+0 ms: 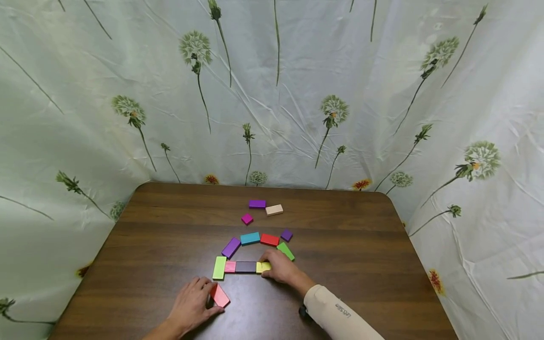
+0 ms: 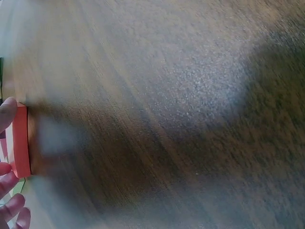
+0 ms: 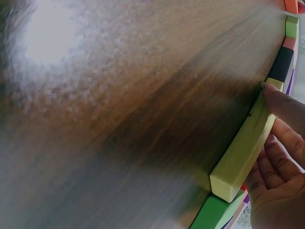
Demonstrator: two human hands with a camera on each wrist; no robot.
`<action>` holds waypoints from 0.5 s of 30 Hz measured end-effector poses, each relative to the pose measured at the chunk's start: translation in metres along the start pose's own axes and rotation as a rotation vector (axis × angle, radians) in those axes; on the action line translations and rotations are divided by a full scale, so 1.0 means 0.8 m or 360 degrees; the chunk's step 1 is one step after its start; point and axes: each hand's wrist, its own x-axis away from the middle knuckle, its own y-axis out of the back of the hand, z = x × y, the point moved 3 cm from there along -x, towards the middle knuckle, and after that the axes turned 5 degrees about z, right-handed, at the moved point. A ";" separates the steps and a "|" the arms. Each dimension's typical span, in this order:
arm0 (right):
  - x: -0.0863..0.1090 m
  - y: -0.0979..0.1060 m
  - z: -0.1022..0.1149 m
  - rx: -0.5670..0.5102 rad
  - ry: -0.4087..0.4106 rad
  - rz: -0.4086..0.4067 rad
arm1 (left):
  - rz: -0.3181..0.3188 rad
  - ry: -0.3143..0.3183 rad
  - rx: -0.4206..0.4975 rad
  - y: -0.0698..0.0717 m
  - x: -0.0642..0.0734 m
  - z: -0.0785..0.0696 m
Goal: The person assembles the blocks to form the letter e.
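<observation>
My left hand pinches a coral-red block near the table's front, with thumb and fingers at its edges. In the left wrist view this block lies at the far left edge. My right hand pinches a yellow block, its thumb on the near side. The yellow block lies at the right end of a row with a dark block and a pink block. At the row's left end is a lime-green block. Beside the right hand's fingers lies a green block.
Behind the row, a purple block, a blue block and a red block form an arc. A small violet block, magenta block, purple block and beige block lie farther back. A floral curtain surrounds the wooden table.
</observation>
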 end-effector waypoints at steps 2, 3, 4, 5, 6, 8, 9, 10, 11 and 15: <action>0.000 0.001 0.001 0.0000 -0.0002 -0.0001 | -0.0002 0.0011 0.0027 -0.001 0.000 0.000; 0.000 0.001 0.001 -0.0011 -0.0009 0.0003 | 0.0003 0.0020 0.0031 -0.001 -0.001 0.000; 0.000 0.002 0.001 -0.0020 -0.0012 0.0007 | 0.0010 0.0031 0.0037 -0.002 -0.001 0.001; 0.001 0.002 0.002 -0.0027 -0.0018 0.0013 | 0.0019 0.0046 0.0046 -0.003 -0.002 0.001; 0.000 0.002 0.002 -0.0036 -0.0017 0.0014 | 0.0030 0.0063 0.0053 -0.004 -0.002 0.001; 0.000 0.002 0.001 -0.0042 -0.0018 0.0015 | 0.0048 0.0089 0.0053 -0.004 -0.003 0.002; -0.001 0.002 0.001 -0.0047 -0.0023 0.0012 | 0.0053 0.0100 0.0055 -0.004 -0.004 0.002; -0.001 0.001 0.001 -0.0049 -0.0025 0.0008 | 0.0060 0.0110 0.0057 -0.005 -0.004 0.002; -0.001 0.000 0.000 -0.0046 -0.0024 0.0003 | 0.0065 0.0119 0.0063 -0.005 -0.004 0.002; -0.001 -0.002 0.000 -0.0056 -0.0032 0.0010 | 0.0078 0.0136 0.0077 -0.006 -0.005 0.001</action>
